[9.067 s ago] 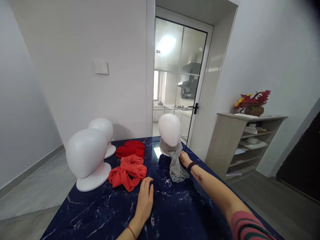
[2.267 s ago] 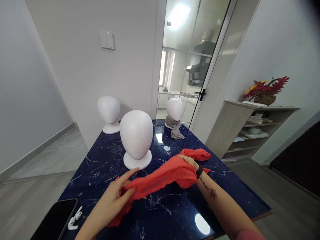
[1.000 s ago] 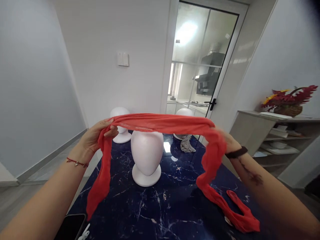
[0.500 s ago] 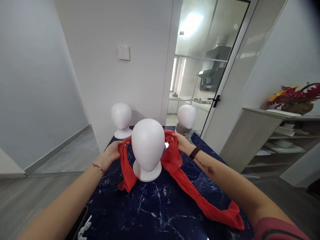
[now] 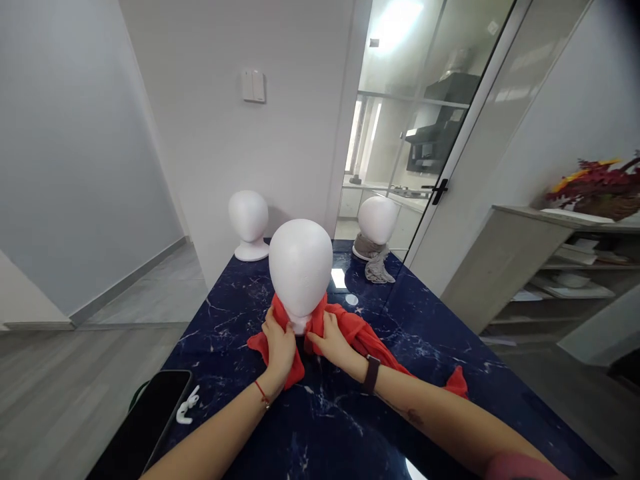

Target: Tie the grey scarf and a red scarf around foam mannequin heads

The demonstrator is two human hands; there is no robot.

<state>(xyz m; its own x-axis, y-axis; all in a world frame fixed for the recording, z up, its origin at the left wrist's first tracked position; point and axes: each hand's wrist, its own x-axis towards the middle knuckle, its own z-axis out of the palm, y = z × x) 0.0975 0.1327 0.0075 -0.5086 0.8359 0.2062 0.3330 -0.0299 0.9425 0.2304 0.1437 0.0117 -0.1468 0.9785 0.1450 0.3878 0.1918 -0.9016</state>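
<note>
A white mannequin head (image 5: 301, 263) stands upright on the dark blue marbled table (image 5: 345, 440). Around its neck lies a red scarf (image 5: 363, 337), drawn toward the front on both sides. My left hand (image 5: 281, 343) is closed on the scarf at the left of the neck, where a short end hangs below the fingers. At the right of the neck, my right hand (image 5: 333, 339) grips the scarf too. From there a longer part runs right across the table, partly hidden behind my right forearm. The back of the neck is hidden by the head.
Farther back stand another white mannequin head (image 5: 249, 217) at left and one wearing a grey scarf (image 5: 379, 267) at right. A black phone (image 5: 145, 427) and white earbuds (image 5: 188, 405) lie at the near left edge. A glass door (image 5: 415, 133) and shelf (image 5: 530, 260) are beyond.
Both hands have moved inward and toward me, bringing the red scarf from beside the head to the front of its neck. The view has shifted slightly, showing more of the phone.
</note>
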